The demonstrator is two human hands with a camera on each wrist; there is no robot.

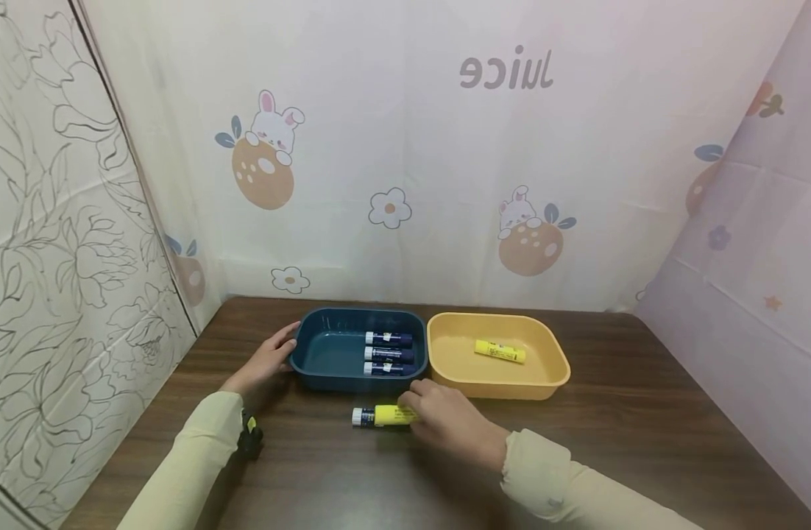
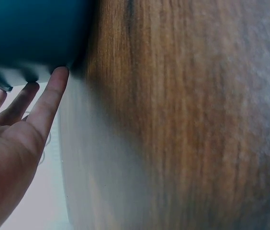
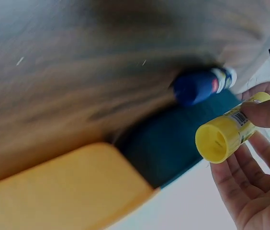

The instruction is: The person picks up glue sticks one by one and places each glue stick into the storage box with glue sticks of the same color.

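My right hand pinches a yellow glue stick between thumb and fingers, just in front of the two trays. In the right wrist view its hollow round end faces the camera. A dark blue glue stick with a white end lies on the table; in the head view the yellow one partly covers it. At the left end of the dark blue tray, my left hand rests its extended fingertips against the outer wall. Three dark blue glue sticks lie in that tray's right half.
Right beside the blue tray stands a yellow tray with one yellow glue stick inside. Both stand near the back of the brown wooden table. A printed curtain hangs behind, and more patterned cloth hangs at both sides.
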